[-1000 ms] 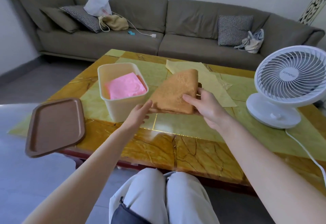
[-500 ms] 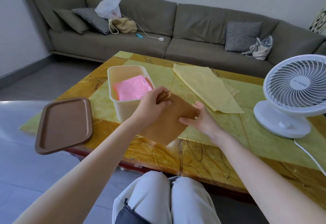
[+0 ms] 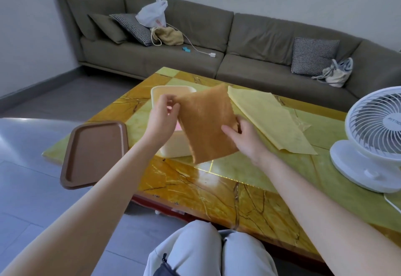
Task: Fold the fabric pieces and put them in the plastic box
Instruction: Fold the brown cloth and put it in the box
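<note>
Head view: we see the left grip (image 3: 161,115) and the right grip (image 3: 243,138) holding one brown fabric piece (image 3: 206,123) up off the tabletop (image 3: 238,188).
Left grip: thumb and fingertips pinch the upper left corner of the brown fabric piece.
Right grip: the thumb lies on the near face and the fingers curl behind the right edge, pinching the same piece.
Brown fabric piece: it hangs flat and tilted in the air, in front of the plastic box (image 3: 173,148), and hides most of the box opening.
Plastic box: it stands upright on the tabletop. We see a sliver of pink fabric (image 3: 178,127) inside it, just beside the left wrist.
Yellow fabric piece (image 3: 271,119): it lies spread on the tabletop, to the right of the box.
Brown lid (image 3: 95,152): it rests at the left edge of the tabletop and overhangs it.
Fan (image 3: 373,138): white, it stands at the right end of the tabletop.
Sofa (image 3: 249,36): it stands behind the table and carries cushions and bags.
</note>
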A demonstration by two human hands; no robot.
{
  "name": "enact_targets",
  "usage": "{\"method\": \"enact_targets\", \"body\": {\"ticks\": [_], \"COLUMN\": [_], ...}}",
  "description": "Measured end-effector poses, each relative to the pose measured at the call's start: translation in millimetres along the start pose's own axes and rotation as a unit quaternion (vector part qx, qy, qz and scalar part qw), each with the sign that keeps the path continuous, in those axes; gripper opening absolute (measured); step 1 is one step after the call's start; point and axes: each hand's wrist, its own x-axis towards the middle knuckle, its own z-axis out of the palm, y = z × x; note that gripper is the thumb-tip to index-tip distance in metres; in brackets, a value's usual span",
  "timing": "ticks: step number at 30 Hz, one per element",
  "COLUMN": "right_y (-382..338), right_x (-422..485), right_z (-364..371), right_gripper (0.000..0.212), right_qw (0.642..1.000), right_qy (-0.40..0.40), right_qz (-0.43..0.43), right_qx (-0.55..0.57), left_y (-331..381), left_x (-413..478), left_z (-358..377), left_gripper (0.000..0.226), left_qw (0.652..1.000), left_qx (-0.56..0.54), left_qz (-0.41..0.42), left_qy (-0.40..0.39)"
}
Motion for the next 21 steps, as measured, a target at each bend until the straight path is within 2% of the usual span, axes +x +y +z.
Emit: {"method": "enact_targets", "body": {"ticks": [2,5,9,11,12,15,17,21], "right_y": [-16.7,-40.7,-58.8,-55.7,-50.4,-24.4,-10.8,-1.0], "right_x": [20.0,51.4,91.9,106.1,109.5,110.2,108.6,109.5], "right_z": [2.3,8.7,24.0,37.4,44.4,67.3,77.5,85.3], "right_gripper": [0.027,0.030,0.023,0.032,0.042,0.070,0.064,0.047], "right_qw": [0.998,0.996,0.998,0.998,0.998,0.982,0.967,0.931], "right_qy": [0.019,0.035,0.055,0.040,0.022,-0.039,-0.045,-0.086], "right_qz": [-0.031,-0.055,-0.020,0.021,0.045,0.064,0.032,-0.099], "right_qx": [-0.055,-0.062,0.027,0.053,0.032,-0.174,-0.248,-0.341], "left_y": [-19.6,-41.9,-49.0,-53.0,-54.6,-61.0,-65.4,-69.6], "left_x": [10.6,21.6,31.0,33.4,32.3,28.0,26.5,26.0], "left_z": [-10.5,-20.7,-22.2,-22.2,-21.7,-18.8,-15.9,-11.8], "left_gripper": [0.032,0.044,0.043,0.040,0.038,0.037,0.037,0.037], "left_qw": [0.994,0.971,0.963,0.966,0.968,0.973,0.974,0.968], "left_qx": [0.104,0.224,0.244,0.236,0.230,0.212,0.212,0.244], "left_qz": [-0.025,-0.085,-0.104,-0.102,-0.099,-0.092,-0.080,-0.059], "left_qy": [0.025,-0.009,-0.037,-0.023,-0.016,-0.006,0.003,0.018]}}
